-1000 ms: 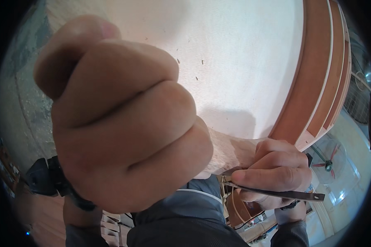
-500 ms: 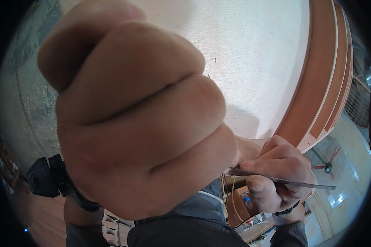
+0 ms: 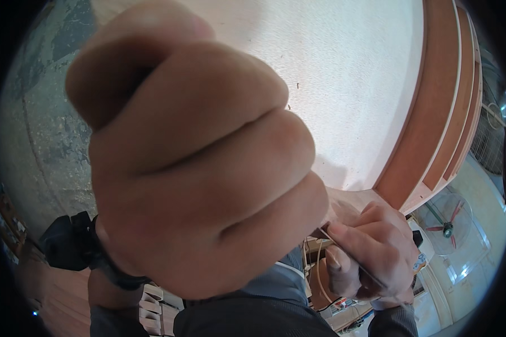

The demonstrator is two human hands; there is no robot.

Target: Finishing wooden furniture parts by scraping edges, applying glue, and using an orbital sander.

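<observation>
My left hand fills much of the view as a closed fist, very near the camera, with a black device strapped at its wrist. Whatever its fingers grip, if anything, is hidden behind the knuckles. Lower and to the right, my right hand pinches a thin, flat metal strip between thumb and fingers. The strip shows almost edge-on, and its other end disappears behind or beside the left fist. Beyond both hands lies a broad, pale panel with brown wooden edging on its right.
Worn grey floor spreads out on the left. At the right stands a fan with red blades, and another caged fan is above it. Cables and small items crowd behind the right hand. Stacked pieces show at the bottom.
My left fist has shifted slightly right and down. The right hand has turned, so the strip that stuck out to the right now slants down along the hand.
</observation>
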